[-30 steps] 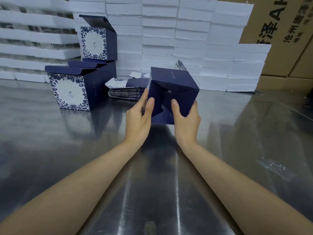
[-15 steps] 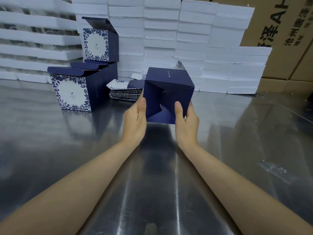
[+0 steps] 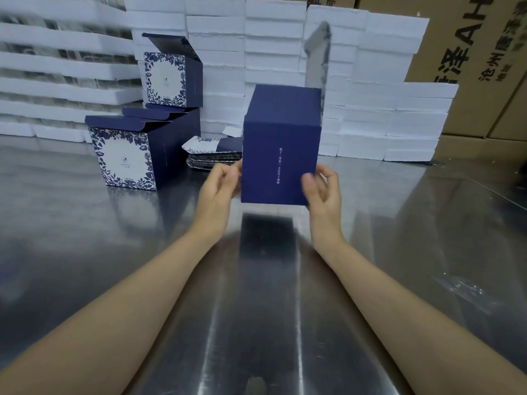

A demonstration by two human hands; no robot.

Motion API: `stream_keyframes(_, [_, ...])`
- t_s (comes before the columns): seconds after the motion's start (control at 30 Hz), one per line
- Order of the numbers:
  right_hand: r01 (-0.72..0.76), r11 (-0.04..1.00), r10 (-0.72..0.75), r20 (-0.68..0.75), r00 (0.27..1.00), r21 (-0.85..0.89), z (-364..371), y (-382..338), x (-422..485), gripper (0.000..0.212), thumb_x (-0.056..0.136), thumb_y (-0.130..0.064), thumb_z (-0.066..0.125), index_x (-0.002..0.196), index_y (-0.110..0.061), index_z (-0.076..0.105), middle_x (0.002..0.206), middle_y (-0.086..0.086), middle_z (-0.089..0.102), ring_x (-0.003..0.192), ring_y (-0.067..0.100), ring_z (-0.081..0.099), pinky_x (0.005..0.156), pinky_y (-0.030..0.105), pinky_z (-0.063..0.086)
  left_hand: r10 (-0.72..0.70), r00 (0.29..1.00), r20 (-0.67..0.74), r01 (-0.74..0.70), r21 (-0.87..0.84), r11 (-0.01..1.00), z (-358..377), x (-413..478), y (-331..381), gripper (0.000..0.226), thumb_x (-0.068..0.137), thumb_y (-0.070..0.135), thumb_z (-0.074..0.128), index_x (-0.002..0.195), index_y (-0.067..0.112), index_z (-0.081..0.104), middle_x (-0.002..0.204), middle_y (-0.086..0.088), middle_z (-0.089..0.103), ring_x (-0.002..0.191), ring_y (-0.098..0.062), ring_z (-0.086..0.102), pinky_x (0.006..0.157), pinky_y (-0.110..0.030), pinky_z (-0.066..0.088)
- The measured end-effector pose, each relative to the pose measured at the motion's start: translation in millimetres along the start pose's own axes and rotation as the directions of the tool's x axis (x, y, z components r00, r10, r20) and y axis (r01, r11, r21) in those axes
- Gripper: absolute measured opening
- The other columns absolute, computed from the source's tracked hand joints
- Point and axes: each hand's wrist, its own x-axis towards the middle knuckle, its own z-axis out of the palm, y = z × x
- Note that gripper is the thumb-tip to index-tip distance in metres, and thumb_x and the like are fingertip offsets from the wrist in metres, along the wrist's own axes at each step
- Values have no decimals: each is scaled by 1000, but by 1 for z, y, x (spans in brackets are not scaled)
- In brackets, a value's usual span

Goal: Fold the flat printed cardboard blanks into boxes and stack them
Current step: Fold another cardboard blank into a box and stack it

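The box (image 3: 281, 143) was held upright above the table (image 3: 85, 240), its lower sides gripped by fingers (image 3: 225, 174) of the left hand (image 3: 216, 193) and right hand (image 3: 323, 192). An even, light grip was judged needed for setting it squarely on the stacked boxes (image 3: 128, 155) to their left.

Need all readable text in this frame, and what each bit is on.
"泽 AH": large print on the brown carton, cut off at the frame edge.
"沧州": start of a smaller line on the same carton; the rest is blurred.
Held box: one vertical white line of characters, too small to read.
Folded boxes: logo and small print, too small to read.
No numbers are readable.
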Motion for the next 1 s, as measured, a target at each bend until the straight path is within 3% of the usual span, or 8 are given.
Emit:
stream_keyframes(0.1, [87, 986, -74, 96, 993, -143, 1, 7, 3, 52, 89, 7, 58, 133, -17, 43, 141, 0, 51, 129, 7, 50, 108, 27, 42, -35, 999, 42, 36, -8, 999, 3, -3, 0, 52, 83, 58, 54, 115, 17, 51, 112, 7, 65, 108, -14, 59, 107, -54, 41])
stream_keyframes(0.23, [93, 976, -75, 98, 992, -196, 0, 12, 4, 53, 83, 25, 38, 98, -23, 54, 136, -5, 54, 128, 1, 50, 106, 20, 39, -234, 972, -19, 229, -143, 963, 7, -1, 11, 122, 54, 89, 58, 150, 20, 27, 139, 6, 49, 129, -12, 45, 112, -42, 32])
stream_keyframes(0.4, [-54, 997, 59, 116, 991, -46, 3, 12, 5, 4, 88, -31, 59, 90, -27, 61, 132, 2, 60, 127, 18, 54, 109, 46, 41, -255, 967, 6, 242, -332, 912, 8, 2, 14, 88, 78, 72, 46, 137, 8, 47, 129, -15, 60, 109, -22, 64, 73, -26, 53])
stream_keyframes(0.57, [-172, 984, 178, 242, 954, -47, 4, 8, 4, 93, 59, -83, 65, 136, -35, 46, 149, -11, 43, 138, 7, 39, 115, 38, 31, -327, 942, -76, 292, -297, 909, 5, 8, 10, 50, 68, 29, 58, 115, 26, 42, 123, -5, 54, 99, -25, 56, 77, -37, 40])
stream_keyframes(0.67, [-234, 967, 211, 194, 958, 100, 1, 7, 9, 69, 67, -70, 71, 125, -37, 52, 127, -19, 58, 114, -6, 56, 100, 28, 44, -169, 981, -100, 156, -124, 980, 0, 6, 6, 84, 72, 15, 62, 142, 37, 21, 157, 10, 25, 136, -18, 39, 105, -41, 37])
stream_keyframes(0.8, [-185, 959, 187, 14, 982, 216, 0, 4, 9, 41, 77, -44, 62, 106, -17, 50, 103, -1, 56, 84, 3, 62, 90, 34, 49, 228, 974, 10, -215, 369, 904, -10, 2, -1, 100, 78, 29, 75, 149, 38, 4, 152, 27, 13, 147, -5, 15, 121, -41, 19])
stream_keyframes(0.9, [-227, 952, 225, 34, 974, 205, 3, 4, 8, 13, 97, -31, 51, 96, -18, 51, 107, 6, 56, 96, 15, 57, 96, 41, 46, 408, 912, -31, -346, 474, 810, -6, 1, 5, 61, 87, 29, 66, 140, 30, 36, 135, 13, 45, 130, -13, 42, 109, -35, 35])
stream_keyframes(1.0, [-237, 926, 235, 42, 971, 294, 4, 0, 9, 20, 100, -6, 40, 107, -15, 57, 113, 3, 64, 102, 15, 62, 95, 32, 48, 488, 854, -181, -299, 598, 744, -5, 3, 14, 18, 97, 22, 51, 107, 15, 63, 101, 13, 52, 98, -20, 53, 80, -38, 46])
